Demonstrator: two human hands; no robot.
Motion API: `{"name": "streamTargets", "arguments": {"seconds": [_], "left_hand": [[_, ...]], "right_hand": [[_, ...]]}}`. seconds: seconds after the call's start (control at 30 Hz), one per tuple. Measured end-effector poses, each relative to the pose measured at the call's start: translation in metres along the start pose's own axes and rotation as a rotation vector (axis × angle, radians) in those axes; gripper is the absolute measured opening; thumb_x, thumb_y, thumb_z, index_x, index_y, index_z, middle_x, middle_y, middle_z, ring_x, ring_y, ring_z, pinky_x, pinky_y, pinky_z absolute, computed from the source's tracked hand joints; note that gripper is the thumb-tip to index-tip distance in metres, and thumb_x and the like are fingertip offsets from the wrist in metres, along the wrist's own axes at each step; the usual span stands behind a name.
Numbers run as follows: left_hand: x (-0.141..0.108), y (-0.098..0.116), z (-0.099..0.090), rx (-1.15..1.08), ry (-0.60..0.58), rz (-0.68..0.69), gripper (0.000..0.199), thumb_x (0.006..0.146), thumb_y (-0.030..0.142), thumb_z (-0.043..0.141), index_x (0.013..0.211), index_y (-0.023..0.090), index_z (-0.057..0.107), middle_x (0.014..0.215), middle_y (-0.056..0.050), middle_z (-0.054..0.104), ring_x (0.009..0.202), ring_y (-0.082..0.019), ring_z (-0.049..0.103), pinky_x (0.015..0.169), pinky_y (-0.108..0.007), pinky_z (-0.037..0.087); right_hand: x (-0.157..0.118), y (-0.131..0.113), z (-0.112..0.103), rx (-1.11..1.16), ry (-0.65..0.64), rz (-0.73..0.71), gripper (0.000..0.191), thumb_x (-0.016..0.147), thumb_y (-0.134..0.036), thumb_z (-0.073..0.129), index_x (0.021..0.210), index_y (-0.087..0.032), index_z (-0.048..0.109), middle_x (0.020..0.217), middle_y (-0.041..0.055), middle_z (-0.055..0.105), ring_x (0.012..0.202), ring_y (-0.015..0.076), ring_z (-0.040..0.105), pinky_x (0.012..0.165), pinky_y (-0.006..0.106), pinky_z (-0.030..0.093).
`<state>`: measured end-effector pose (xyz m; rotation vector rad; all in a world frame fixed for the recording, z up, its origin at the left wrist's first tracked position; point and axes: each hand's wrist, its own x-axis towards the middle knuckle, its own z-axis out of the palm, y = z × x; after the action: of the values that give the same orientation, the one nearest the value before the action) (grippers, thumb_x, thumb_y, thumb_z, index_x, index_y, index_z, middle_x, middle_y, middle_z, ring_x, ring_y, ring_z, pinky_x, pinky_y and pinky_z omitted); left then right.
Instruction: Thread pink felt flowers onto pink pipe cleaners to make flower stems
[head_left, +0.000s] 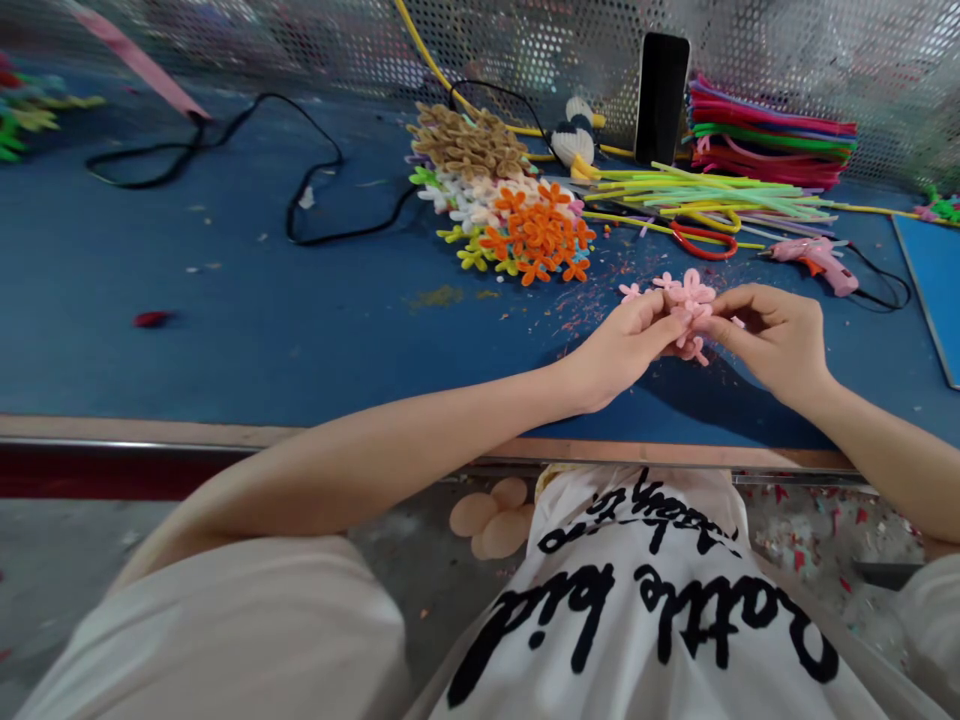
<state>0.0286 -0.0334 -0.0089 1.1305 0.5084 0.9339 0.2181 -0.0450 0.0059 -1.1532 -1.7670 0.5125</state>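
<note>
While left hand (624,342) and right hand (787,340) pinch pink flowers (691,290), orange flowers (546,232) heaped leftward, glue gun (817,262) near, phone (661,98) upright behind.

Head cam here, pointed forward and down at the left hand (626,338) and right hand (786,342). Pretty close up.

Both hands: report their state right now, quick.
Left hand: closed, holding pink flowers.
Right hand: closed, pinching the pink flowers at their edge.

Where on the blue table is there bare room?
Left of the flower pile, between the black cord and front edge, barring a red scrap and specks. Crowded: back right, with loose stems and a glue gun.
</note>
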Motion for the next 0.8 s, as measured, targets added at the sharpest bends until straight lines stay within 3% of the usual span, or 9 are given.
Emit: {"name": "streamTargets", "arguments": {"seconds": [0.17,0.37,0.63,0.8], "left_hand": [[0.002,-0.004,-0.001,0.054,0.022,0.085,0.035,0.092,0.043,0.076,0.085,0.017,0.053,0.079,0.003,0.056,0.071,-0.007,0.058,0.073,-0.023,0.054],[0.008,-0.012,-0.015,0.290,0.046,0.248,0.029,0.096,0.042,0.071,0.099,0.018,0.057,0.089,-0.001,0.067,0.082,-0.011,0.067,0.079,-0.025,0.057],[0.009,-0.011,-0.017,0.389,-0.002,0.255,0.029,0.098,0.045,0.067,0.102,0.017,0.059,0.099,-0.004,0.071,0.086,-0.013,0.071,0.082,-0.026,0.059],[0.008,-0.010,-0.013,0.321,-0.011,0.229,0.035,0.094,0.051,0.071,0.096,0.017,0.060,0.087,-0.001,0.070,0.078,-0.012,0.070,0.080,-0.028,0.061]], "right_hand": [[-0.001,-0.004,0.002,0.073,0.014,0.051,0.014,0.080,-0.034,0.087,0.087,-0.023,0.083,0.084,0.0027,0.081,0.072,0.0185,0.073,0.068,0.032,0.059],[0.001,-0.003,0.002,0.271,-0.127,0.212,0.026,0.081,-0.045,0.086,0.082,-0.020,0.081,0.075,0.0034,0.078,0.062,0.0164,0.071,0.060,0.029,0.059],[0.004,0.000,-0.002,0.433,-0.230,0.233,0.033,0.081,-0.050,0.087,0.083,-0.018,0.078,0.080,0.0044,0.078,0.065,0.0163,0.070,0.062,0.029,0.059],[0.005,-0.001,-0.003,0.415,-0.237,0.227,0.033,0.083,-0.051,0.085,0.084,-0.019,0.078,0.082,0.0046,0.078,0.068,0.0174,0.071,0.064,0.030,0.060]]}}
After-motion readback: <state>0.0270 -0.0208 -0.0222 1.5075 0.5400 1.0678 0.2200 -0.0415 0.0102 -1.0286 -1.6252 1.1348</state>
